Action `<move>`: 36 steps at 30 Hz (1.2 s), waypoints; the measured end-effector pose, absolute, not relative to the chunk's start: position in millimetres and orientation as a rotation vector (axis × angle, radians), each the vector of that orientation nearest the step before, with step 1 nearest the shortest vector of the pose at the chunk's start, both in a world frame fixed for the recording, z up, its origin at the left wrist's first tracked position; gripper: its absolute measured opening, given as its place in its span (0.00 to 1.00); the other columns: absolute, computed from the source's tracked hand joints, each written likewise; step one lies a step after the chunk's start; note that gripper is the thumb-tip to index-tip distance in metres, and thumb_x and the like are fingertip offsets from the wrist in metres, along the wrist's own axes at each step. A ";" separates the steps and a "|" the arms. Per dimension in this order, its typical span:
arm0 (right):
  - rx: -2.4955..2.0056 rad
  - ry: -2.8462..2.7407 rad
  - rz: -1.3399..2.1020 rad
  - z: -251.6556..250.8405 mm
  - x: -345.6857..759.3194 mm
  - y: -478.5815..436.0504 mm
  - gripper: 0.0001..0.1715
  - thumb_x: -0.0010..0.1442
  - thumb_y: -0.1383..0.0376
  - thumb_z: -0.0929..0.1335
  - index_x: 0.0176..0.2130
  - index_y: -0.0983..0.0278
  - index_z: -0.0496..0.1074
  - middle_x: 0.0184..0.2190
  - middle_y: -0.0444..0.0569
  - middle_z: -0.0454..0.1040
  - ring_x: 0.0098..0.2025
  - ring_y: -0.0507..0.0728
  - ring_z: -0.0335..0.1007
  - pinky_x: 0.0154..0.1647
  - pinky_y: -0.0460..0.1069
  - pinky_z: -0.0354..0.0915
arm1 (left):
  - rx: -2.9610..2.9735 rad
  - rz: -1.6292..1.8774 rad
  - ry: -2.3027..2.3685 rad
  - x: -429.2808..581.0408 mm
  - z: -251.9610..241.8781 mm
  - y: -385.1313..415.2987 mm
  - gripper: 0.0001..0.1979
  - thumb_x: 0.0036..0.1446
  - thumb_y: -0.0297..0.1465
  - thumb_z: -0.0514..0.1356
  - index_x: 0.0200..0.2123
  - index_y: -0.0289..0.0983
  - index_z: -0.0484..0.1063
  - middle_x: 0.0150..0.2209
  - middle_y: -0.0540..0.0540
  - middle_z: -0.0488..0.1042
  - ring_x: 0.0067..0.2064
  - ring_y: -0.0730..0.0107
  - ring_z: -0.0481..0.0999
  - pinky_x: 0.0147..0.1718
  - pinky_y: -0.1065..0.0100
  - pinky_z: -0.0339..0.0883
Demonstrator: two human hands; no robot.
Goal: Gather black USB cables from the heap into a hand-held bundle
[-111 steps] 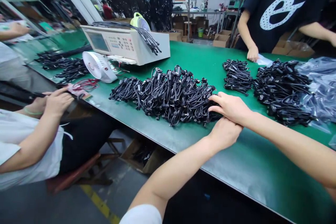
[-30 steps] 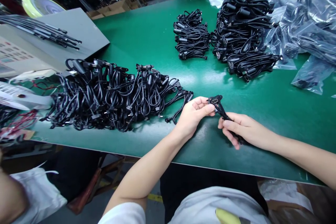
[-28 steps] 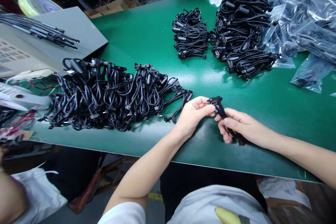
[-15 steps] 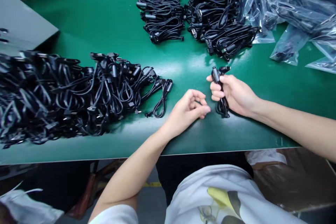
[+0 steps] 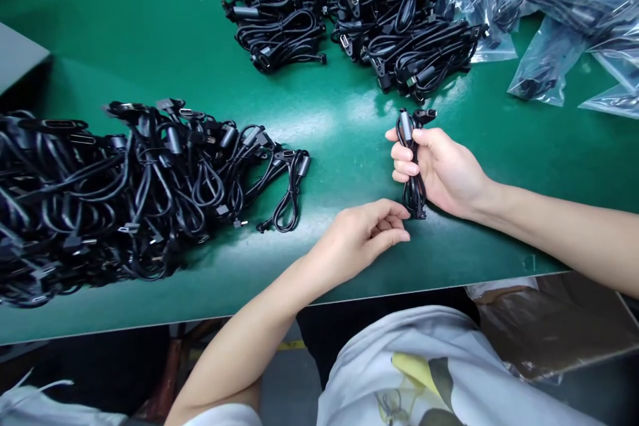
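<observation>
My right hand (image 5: pixel 452 170) is wrapped around a folded black cable (image 5: pixel 414 196), held upright with its connectors at the top and its loops hanging below the fingers. Close to the cable's lower end is my left hand (image 5: pixel 367 236), palm inward, thumb and curled fingers apart with nothing between them. Whether its fingertips touch the cable I cannot tell. Left of both hands lies a large heap of bundled black cables (image 5: pixel 150 186). One looped cable (image 5: pixel 289 196) sticks out at the heap's right end.
Two stacks of tied cables, a left one (image 5: pixel 279 26) and a right one (image 5: pixel 399 33), lie at the back of the green table (image 5: pixel 150 33). Clear plastic bags (image 5: pixel 544 60) with cables inside cover the back right. A grey box corner (image 5: pixel 20 56) stands at the left.
My left hand has moved right and toward me, to the lower end of the held cable. The right hand still grips that cable. The camera view has shifted slightly.
</observation>
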State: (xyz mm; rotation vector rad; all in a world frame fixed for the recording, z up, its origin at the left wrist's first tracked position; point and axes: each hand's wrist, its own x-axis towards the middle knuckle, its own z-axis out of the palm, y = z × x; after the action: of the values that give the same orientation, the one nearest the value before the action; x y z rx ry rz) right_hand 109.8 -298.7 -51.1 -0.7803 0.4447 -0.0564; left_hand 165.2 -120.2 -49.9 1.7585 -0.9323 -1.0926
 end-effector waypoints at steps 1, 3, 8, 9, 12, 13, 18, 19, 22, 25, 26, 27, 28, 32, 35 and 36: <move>-0.790 0.446 -0.056 -50.5 109.6 -299.1 0.10 0.68 0.66 0.59 0.39 0.65 0.68 0.27 0.41 0.57 0.24 0.49 0.52 0.27 0.44 0.58 | 1.815 -0.989 -0.959 170.3 -48.6 -117.1 0.09 0.62 0.36 0.62 0.44 0.40 0.76 0.34 0.48 0.79 0.34 0.70 0.77 0.36 0.70 0.68; -0.824 0.449 -0.063 -49.2 108.7 -300.3 0.10 0.67 0.65 0.60 0.39 0.64 0.69 0.27 0.41 0.57 0.24 0.50 0.52 0.27 0.45 0.58 | 2.009 -0.620 -0.958 184.5 -46.2 -108.8 0.09 0.62 0.36 0.61 0.44 0.41 0.75 0.36 0.48 0.78 0.36 0.69 0.77 0.40 0.68 0.69; -0.891 0.396 -0.093 -47.1 106.5 -302.4 0.08 0.66 0.66 0.62 0.39 0.64 0.70 0.27 0.42 0.59 0.25 0.50 0.54 0.29 0.46 0.58 | 2.563 0.172 -0.800 219.2 -45.6 -89.3 0.20 0.57 0.33 0.65 0.53 0.40 0.69 0.47 0.41 0.72 0.49 0.55 0.73 0.53 0.54 0.67; -0.888 0.384 -0.094 -46.9 106.3 -302.6 0.09 0.66 0.66 0.62 0.39 0.64 0.70 0.27 0.42 0.59 0.25 0.50 0.54 0.29 0.46 0.58 | 2.631 0.169 -0.805 222.4 -47.3 -88.1 0.23 0.56 0.32 0.66 0.55 0.39 0.68 0.49 0.39 0.71 0.50 0.52 0.73 0.53 0.52 0.67; -0.905 0.364 -0.091 -46.4 105.4 -303.3 0.05 0.63 0.66 0.66 0.40 0.64 0.71 0.27 0.41 0.60 0.25 0.49 0.54 0.29 0.46 0.57 | 2.681 0.094 -0.771 225.8 -53.5 -88.5 0.28 0.56 0.29 0.65 0.59 0.38 0.63 0.53 0.37 0.67 0.48 0.53 0.74 0.49 0.52 0.71; -0.932 0.362 -0.085 -46.2 104.7 -303.7 0.05 0.61 0.67 0.68 0.40 0.64 0.71 0.28 0.41 0.61 0.25 0.48 0.54 0.28 0.46 0.56 | 2.651 0.072 -0.744 226.0 -54.8 -89.3 0.28 0.55 0.29 0.65 0.59 0.39 0.63 0.52 0.38 0.67 0.46 0.56 0.75 0.48 0.54 0.71; -1.114 0.392 0.084 -46.9 97.5 -305.5 0.09 0.51 0.68 0.76 0.34 0.64 0.74 0.23 0.39 0.62 0.20 0.46 0.50 0.19 0.45 0.45 | 2.064 -0.225 -0.539 222.8 -46.2 -93.8 0.28 0.53 0.32 0.67 0.57 0.41 0.66 0.46 0.44 0.71 0.42 0.68 0.73 0.46 0.65 0.71; -1.129 0.405 0.149 -47.7 95.8 -305.0 0.08 0.52 0.66 0.76 0.33 0.64 0.75 0.19 0.38 0.60 0.18 0.45 0.47 0.17 0.45 0.43 | 1.883 -0.323 -0.490 220.3 -42.4 -95.5 0.28 0.53 0.34 0.68 0.57 0.42 0.67 0.47 0.45 0.72 0.42 0.68 0.74 0.45 0.67 0.70; -1.172 0.430 0.286 -51.2 91.1 -300.3 0.10 0.57 0.59 0.75 0.36 0.63 0.77 0.12 0.36 0.57 0.13 0.47 0.48 0.15 0.44 0.44 | 1.443 -0.616 -0.382 208.5 -33.6 -103.1 0.30 0.48 0.38 0.72 0.55 0.42 0.70 0.48 0.44 0.73 0.42 0.69 0.75 0.43 0.69 0.70; -1.199 0.356 0.264 -56.5 89.3 -293.0 0.16 0.60 0.55 0.74 0.43 0.62 0.78 0.26 0.46 0.77 0.29 0.54 0.74 0.29 0.47 0.69 | 1.182 -0.829 -0.299 195.6 -32.5 -111.3 0.30 0.45 0.37 0.74 0.52 0.43 0.71 0.43 0.47 0.74 0.38 0.72 0.75 0.41 0.70 0.70; -1.200 0.310 0.258 -58.3 89.2 -290.9 0.17 0.60 0.54 0.74 0.45 0.61 0.78 0.36 0.49 0.80 0.39 0.57 0.77 0.41 0.50 0.72 | 1.125 -0.875 -0.274 192.2 -33.4 -113.5 0.29 0.46 0.36 0.74 0.51 0.44 0.71 0.42 0.49 0.74 0.37 0.73 0.75 0.41 0.71 0.70; -1.202 0.262 0.264 -59.8 89.1 -289.2 0.18 0.59 0.55 0.74 0.47 0.60 0.78 0.43 0.50 0.80 0.47 0.59 0.76 0.50 0.52 0.70 | 1.089 -0.911 -0.253 189.4 -34.6 -115.2 0.28 0.46 0.34 0.74 0.50 0.44 0.70 0.41 0.50 0.74 0.37 0.74 0.75 0.41 0.71 0.70; -1.210 0.218 0.284 -61.0 89.0 -288.0 0.19 0.60 0.55 0.75 0.48 0.59 0.78 0.48 0.50 0.78 0.51 0.59 0.74 0.55 0.54 0.67 | 1.074 -0.938 -0.242 187.4 -35.8 -116.5 0.27 0.47 0.33 0.74 0.50 0.44 0.69 0.40 0.50 0.74 0.37 0.74 0.76 0.41 0.71 0.71; -1.304 0.172 0.407 -60.6 86.7 -287.1 0.20 0.61 0.52 0.73 0.48 0.61 0.77 0.38 0.49 0.79 0.42 0.60 0.75 0.48 0.55 0.69 | 1.128 -0.963 -0.325 184.6 -37.2 -116.1 0.27 0.52 0.36 0.71 0.54 0.44 0.67 0.40 0.48 0.74 0.41 0.69 0.77 0.45 0.66 0.71; -1.377 0.231 0.379 -56.5 85.7 -287.4 0.21 0.62 0.48 0.71 0.40 0.63 0.77 0.30 0.48 0.77 0.35 0.59 0.74 0.38 0.52 0.67 | 1.303 -0.840 -0.430 185.0 -36.2 -113.4 0.30 0.53 0.36 0.70 0.58 0.44 0.66 0.45 0.45 0.74 0.46 0.67 0.75 0.49 0.66 0.69; -1.409 0.244 0.347 -54.9 85.9 -287.2 0.20 0.62 0.48 0.70 0.38 0.63 0.76 0.28 0.47 0.76 0.34 0.59 0.74 0.38 0.52 0.67 | 1.383 -0.770 -0.451 185.2 -36.3 -112.8 0.31 0.53 0.35 0.71 0.59 0.44 0.66 0.46 0.45 0.73 0.45 0.68 0.74 0.48 0.67 0.68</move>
State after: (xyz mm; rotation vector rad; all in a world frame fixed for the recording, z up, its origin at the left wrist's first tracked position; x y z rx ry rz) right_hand 85.9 -287.2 -54.9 -1.4089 0.2443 0.3472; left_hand 185.2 -112.8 -36.3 1.3830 -0.4515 -0.7697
